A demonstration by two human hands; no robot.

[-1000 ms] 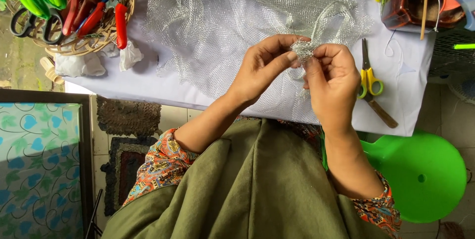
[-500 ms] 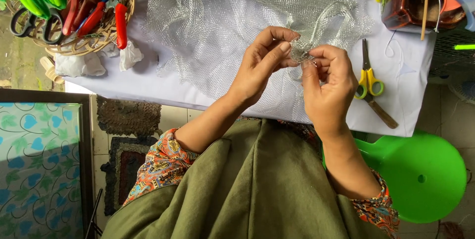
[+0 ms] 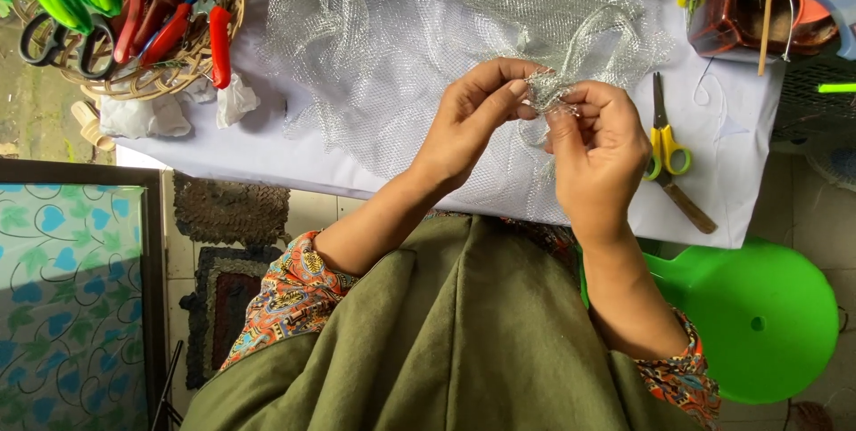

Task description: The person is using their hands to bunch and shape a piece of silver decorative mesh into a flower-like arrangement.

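From the head camera, looking straight down, both hands meet over the near half of the tabletop (image 3: 267, 150), which is covered in a smooth white sheet. The left hand (image 3: 468, 123) has its fingers curled in, thumb and fingertips pinched onto a small gathered wad of silver mesh (image 3: 546, 92). The right hand (image 3: 599, 150) is closed in the same way, its fingertips pressed on the same wad from the other side, so the two hands touch at the bunch. The wad is crinkled and glittery, an open net weave, and it runs on into a large loose sheet of silver netting (image 3: 401, 48) that billows in soft folds across the middle of the tabletop up to its far edge.

Just beside the right hand, toward the right edge, lie scissors (image 3: 664, 141) with yellow loop handles and slim metal blades, and a flat brown wooden stick (image 3: 687, 206) reaches the near edge. At the far right corner stands a clear brown plastic box (image 3: 740, 8). At the far left corner a woven wicker basket (image 3: 160, 74) holds red-handled and green-handled tools, with crumpled white paper (image 3: 152, 114) next to it. Below the table's near right corner sits a round glossy green plastic stool (image 3: 758, 324).
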